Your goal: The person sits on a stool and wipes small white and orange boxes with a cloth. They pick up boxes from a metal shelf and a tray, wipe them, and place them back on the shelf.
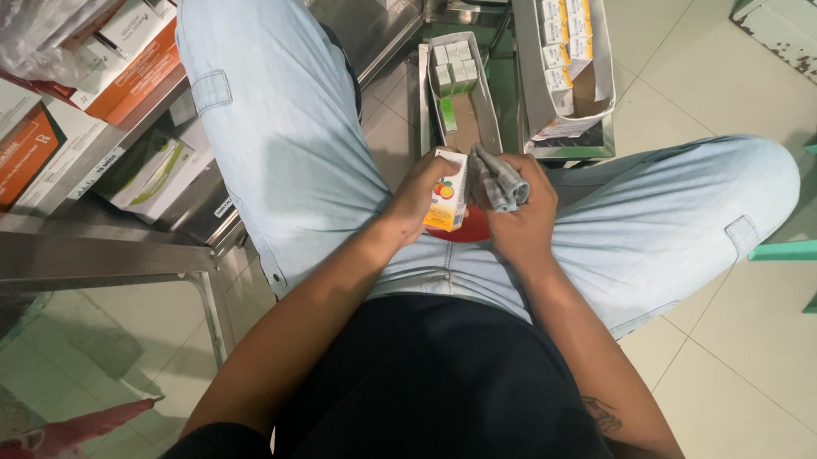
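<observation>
In my left hand: small white carton with orange-yellow fruit picture. Ahead on the floor: two long open trays of small white boxes. Left shelf: orange-and-white cartons.

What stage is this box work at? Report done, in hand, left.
Done: small white boxes stand in rows at the far ends of two long cardboard trays.
In hand: the left hand holds a small carton with fruit artwork; the right hand grips a grey handheld tool against it.
Left: the near end of each tray is bare cardboard.
</observation>
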